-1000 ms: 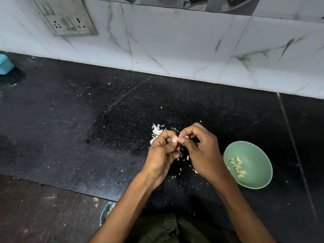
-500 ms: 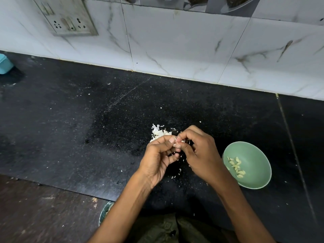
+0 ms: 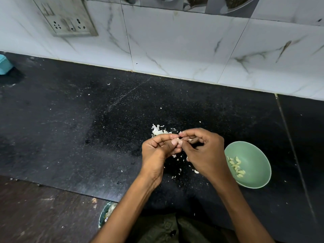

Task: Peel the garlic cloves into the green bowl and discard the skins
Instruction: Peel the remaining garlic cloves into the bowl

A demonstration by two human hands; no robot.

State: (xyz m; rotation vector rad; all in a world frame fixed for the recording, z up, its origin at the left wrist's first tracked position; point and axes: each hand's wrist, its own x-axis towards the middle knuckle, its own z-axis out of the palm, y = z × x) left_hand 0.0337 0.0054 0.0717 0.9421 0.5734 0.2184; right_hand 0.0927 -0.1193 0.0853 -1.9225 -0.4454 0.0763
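Observation:
My left hand (image 3: 158, 151) and my right hand (image 3: 204, 153) meet above the black counter (image 3: 87, 137), fingertips together, both pinching one small pale garlic clove (image 3: 178, 140). A heap of white garlic and skins (image 3: 158, 131) lies on the counter just beyond my left fingers. Loose skin flakes (image 3: 178, 165) are scattered under and between my hands. The green bowl (image 3: 254, 155) stands right of my right hand and holds several peeled cloves (image 3: 236, 166).
A white marble-tiled wall (image 3: 175, 46) with a socket plate (image 3: 67, 20) backs the counter. A teal object (image 3: 5, 64) sits at the far left edge. Below the counter's front edge, a round container (image 3: 105, 213) shows on the floor beside my left forearm.
Both hands have stayed together on the clove, shifting slightly and working their fingertips on it. The bowl and the heap have not moved.

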